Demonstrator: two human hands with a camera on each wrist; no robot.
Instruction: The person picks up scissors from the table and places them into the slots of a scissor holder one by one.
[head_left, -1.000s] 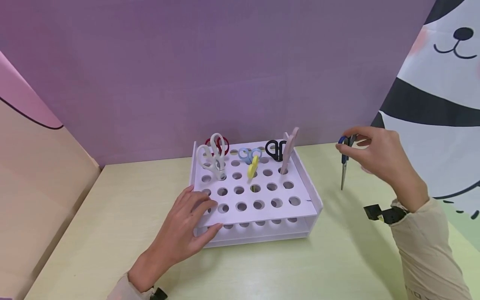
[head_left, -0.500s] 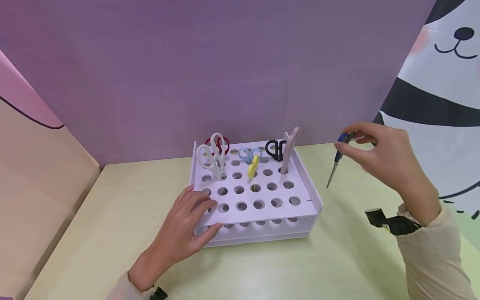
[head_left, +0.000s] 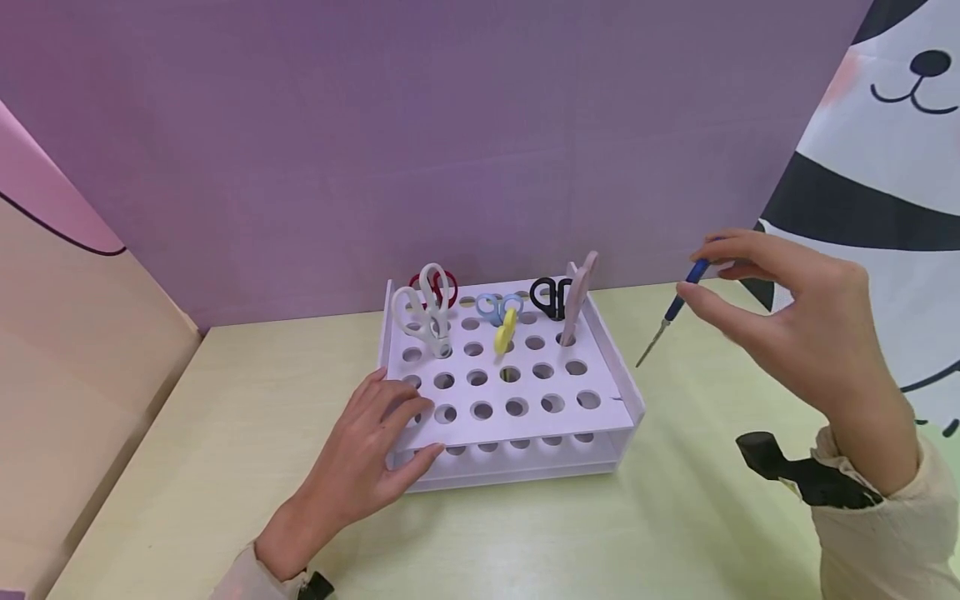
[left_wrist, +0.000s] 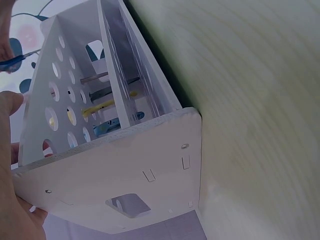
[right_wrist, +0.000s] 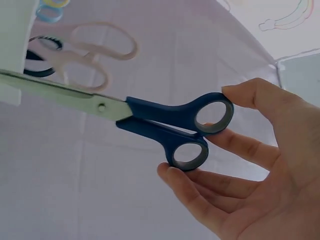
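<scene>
In the head view my right hand [head_left: 810, 308] holds blue-handled scissors [head_left: 678, 302] in the air, right of a white holed rack [head_left: 525, 473]. Their blades slant down and left toward the rack. The right wrist view shows thumb and fingertips pinching the two blue finger loops [right_wrist: 215, 112], with the blade tips beyond the frame edge. My left hand [head_left: 367, 458] grips the rack's front left corner, thumb at the front edge and fingers over the top and side. The left wrist view shows those fingers beside the rack's side wall [left_wrist: 100, 172].
White scissors [head_left: 437, 323], red scissors [head_left: 453, 292], light blue scissors [head_left: 491, 313], yellow scissors [head_left: 506, 332], black scissors [head_left: 550, 302] and pink scissors [head_left: 577, 300] stand in the rack's holes. The rack sits on a pale wooden table [head_left: 300, 375] before a purple backdrop [head_left: 480, 150].
My right hand has moved slightly right and turned, so the blue scissors went from hanging nearly upright to slanting down-left, blades nearer the rack. My left hand and the rack have stayed put.
</scene>
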